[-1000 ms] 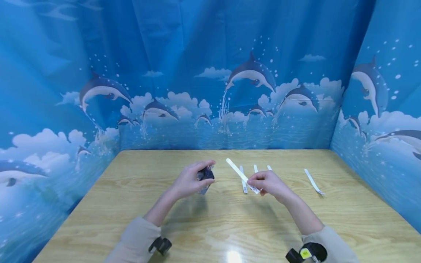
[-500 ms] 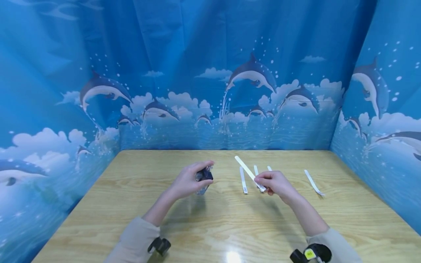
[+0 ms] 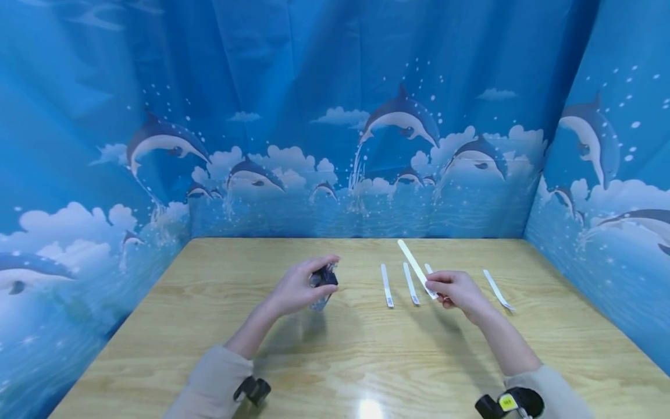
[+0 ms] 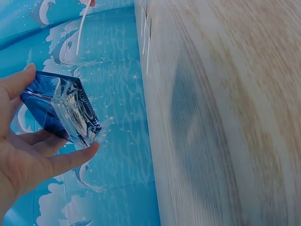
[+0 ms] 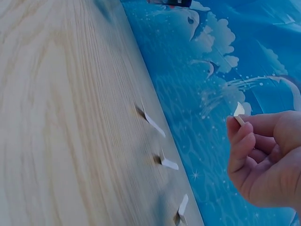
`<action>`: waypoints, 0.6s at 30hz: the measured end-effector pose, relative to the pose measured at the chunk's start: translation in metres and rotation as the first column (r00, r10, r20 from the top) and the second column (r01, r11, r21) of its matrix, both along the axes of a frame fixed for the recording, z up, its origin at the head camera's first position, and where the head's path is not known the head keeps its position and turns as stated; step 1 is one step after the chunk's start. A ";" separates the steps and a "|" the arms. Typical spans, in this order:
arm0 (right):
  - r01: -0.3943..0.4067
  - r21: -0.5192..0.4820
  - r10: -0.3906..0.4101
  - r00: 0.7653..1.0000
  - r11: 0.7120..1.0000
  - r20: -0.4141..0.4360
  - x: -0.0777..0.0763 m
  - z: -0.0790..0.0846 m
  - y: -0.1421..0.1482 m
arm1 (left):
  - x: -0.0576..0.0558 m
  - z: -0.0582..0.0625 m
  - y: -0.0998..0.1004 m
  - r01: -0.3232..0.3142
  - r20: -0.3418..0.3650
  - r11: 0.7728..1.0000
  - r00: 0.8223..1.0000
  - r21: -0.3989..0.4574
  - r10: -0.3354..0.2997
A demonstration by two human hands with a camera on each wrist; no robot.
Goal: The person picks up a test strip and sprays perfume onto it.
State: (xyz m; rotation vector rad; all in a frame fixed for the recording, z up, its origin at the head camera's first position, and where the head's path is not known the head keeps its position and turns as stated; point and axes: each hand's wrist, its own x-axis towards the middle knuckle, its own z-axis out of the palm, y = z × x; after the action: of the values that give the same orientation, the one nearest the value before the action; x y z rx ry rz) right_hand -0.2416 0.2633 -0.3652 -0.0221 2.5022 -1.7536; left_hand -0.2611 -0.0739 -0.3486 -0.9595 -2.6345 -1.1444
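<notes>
My left hand grips a blue glass bottle, which looks like a perfume bottle, between thumb and fingers over the left middle of the table. Its thick, clear faceted base faces the left wrist camera. Thumb and forefinger of my right hand pinch the near end of a white paper strip, its far end slanting up and to the left. Below it a similar strip is partly hidden by the hand and the held strip. Left of that lie two more, a middle strip and a left strip.
Another white strip, curled up at its near end, lies farther right on the wooden table. A blue curtain printed with dolphins closes off the back and sides. Both wrists wear black cameras.
My right hand has moved to the right with the pinched strip, passing over the left and middle strips. My left hand and the bottle have stayed nearly still.
</notes>
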 end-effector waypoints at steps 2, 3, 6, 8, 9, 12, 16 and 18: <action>-0.002 -0.004 0.002 1.000 1.000 0.000 0.000 -0.001 0.006 | 0.000 0.000 0.000 0.003 -0.009 1.000 1.000 -0.008 -0.003; 0.000 -0.007 0.000 1.000 1.000 -0.001 0.000 -0.001 0.010 | 0.000 0.000 0.000 0.006 -0.013 1.000 1.000 -0.010 -0.006; 0.012 -0.013 -0.012 1.000 1.000 -0.005 0.001 -0.002 0.020 | 0.000 0.001 -0.001 0.009 -0.016 1.000 1.000 -0.014 -0.009; 0.031 -0.015 -0.031 0.999 0.999 -0.007 0.001 -0.003 0.027 | 0.000 0.000 0.000 0.012 -0.019 1.000 1.000 -0.016 -0.012; 0.042 -0.015 -0.042 0.999 0.999 -0.008 0.002 -0.004 0.030 | 0.000 0.000 0.000 0.013 -0.018 1.000 1.000 -0.016 -0.013; 0.076 -0.021 -0.076 0.997 0.997 0.000 0.002 -0.005 0.040 | 0.000 0.000 0.000 0.018 -0.014 1.000 1.000 -0.018 -0.018; 0.107 -0.025 -0.106 0.994 0.994 0.020 0.003 -0.008 0.053 | 0.000 0.000 0.000 0.019 -0.009 1.000 1.000 -0.019 -0.020; 0.122 -0.018 -0.121 0.992 0.992 0.034 0.004 -0.009 0.057 | 0.000 0.001 0.000 0.020 -0.009 1.000 1.000 -0.020 -0.020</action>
State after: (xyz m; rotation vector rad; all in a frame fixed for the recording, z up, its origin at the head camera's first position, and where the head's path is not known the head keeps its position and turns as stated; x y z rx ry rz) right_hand -0.2379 0.3207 -0.3740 0.1593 2.5121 -1.8078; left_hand -0.2611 -0.0740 -0.3480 -0.9938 -2.6402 -1.1177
